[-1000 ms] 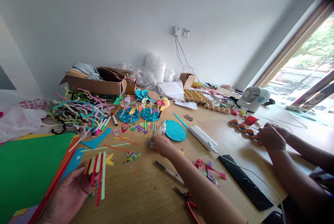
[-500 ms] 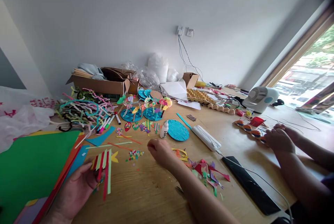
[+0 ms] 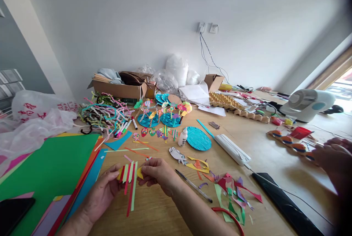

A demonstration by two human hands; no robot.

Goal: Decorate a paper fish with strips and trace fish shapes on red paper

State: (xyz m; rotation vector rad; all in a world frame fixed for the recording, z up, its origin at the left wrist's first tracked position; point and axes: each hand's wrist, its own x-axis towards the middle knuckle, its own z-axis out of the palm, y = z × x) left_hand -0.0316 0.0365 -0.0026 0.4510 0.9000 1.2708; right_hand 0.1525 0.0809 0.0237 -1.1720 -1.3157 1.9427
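Between my two hands is a yellow paper fish (image 3: 128, 173) crossed by red and pale green paper strips, some of which hang well past its lower edge. My left hand (image 3: 106, 184) pinches it at its left end. At the right end, my right hand (image 3: 156, 173) has thumb and fingers closed on the yellow tail. A white glue bottle (image 3: 182, 137) stands upright beyond my right hand, beside a round blue disc (image 3: 198, 138). Near that hand lie a grey-and-white paper fish cutout (image 3: 177, 155), a yellow paper offcut (image 3: 198, 165) and a pen (image 3: 194, 186).
Coloured paper sheets (image 3: 55, 170) cover the left side, with pipe cleaners (image 3: 107, 113) behind. Decorated paper fish (image 3: 162, 133) lie mid-table. Paper scraps (image 3: 233, 194), red-handled scissors (image 3: 231, 216) and a power strip (image 3: 231, 148) are on the right. Another person's hands (image 3: 334, 153) work at far right.
My right hand has left the area by the glue bottle, uncovering the grey paper fish, and come over to the striped fish's tail. The view has turned left.
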